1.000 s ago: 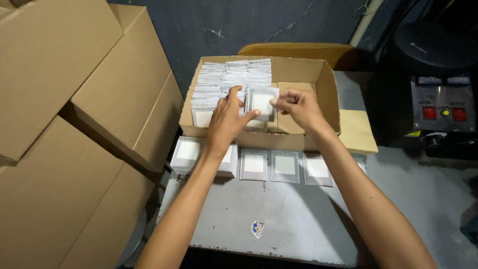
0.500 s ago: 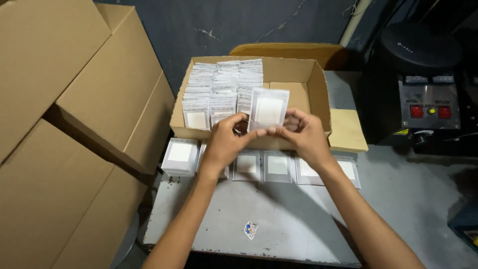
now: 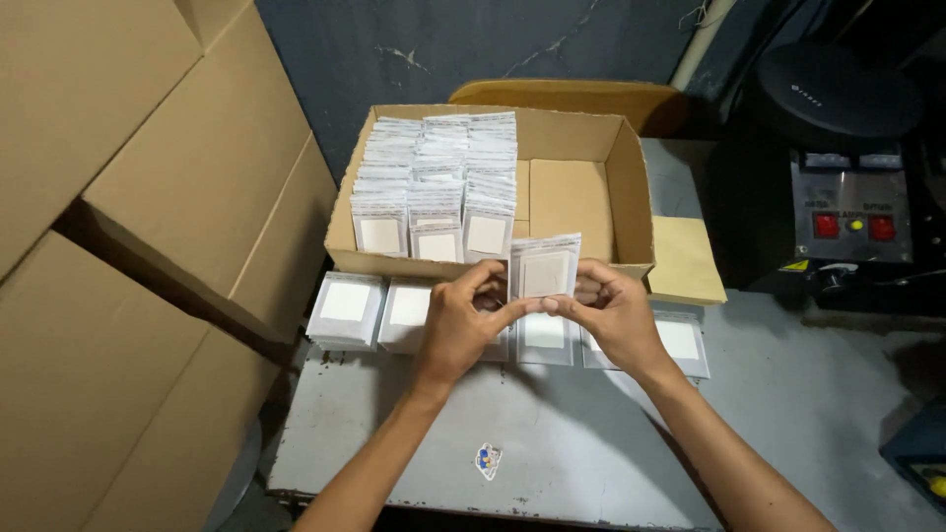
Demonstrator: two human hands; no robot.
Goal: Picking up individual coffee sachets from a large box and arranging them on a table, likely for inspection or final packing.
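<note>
Near the middle of the frame, the left hand [image 3: 461, 320] and the right hand [image 3: 616, 313] together held 1 small clear plastic packet with a pale square pad inside [image 3: 545, 267], upright, just in front of the near wall of the open brown cardboard box [image 3: 631, 202]. The left grip was closed on the packet's lower left edge, thumb and fingertips pinched; the right grip was closed on its lower right edge in the same way. The packet stood above the grey metal desk [image 3: 591, 443], clear of its surface.

Inside the box, in its left part, 3 rows of the same packets [image 3: 434, 187] stood on edge, while the right part showed bare cardboard. On the desk, below the box, flat stacks of like packets [image 3: 347, 307] lay in a row from the left of the frame to the right, some partly hidden behind the hands. A small coloured sticker [image 3: 486, 460] sat on the desk at lower centre. Large brown cartons [image 3: 148, 197] filled the left of the frame, and a dark machine with 2 red buttons [image 3: 852, 222] stood at the upper right.
</note>
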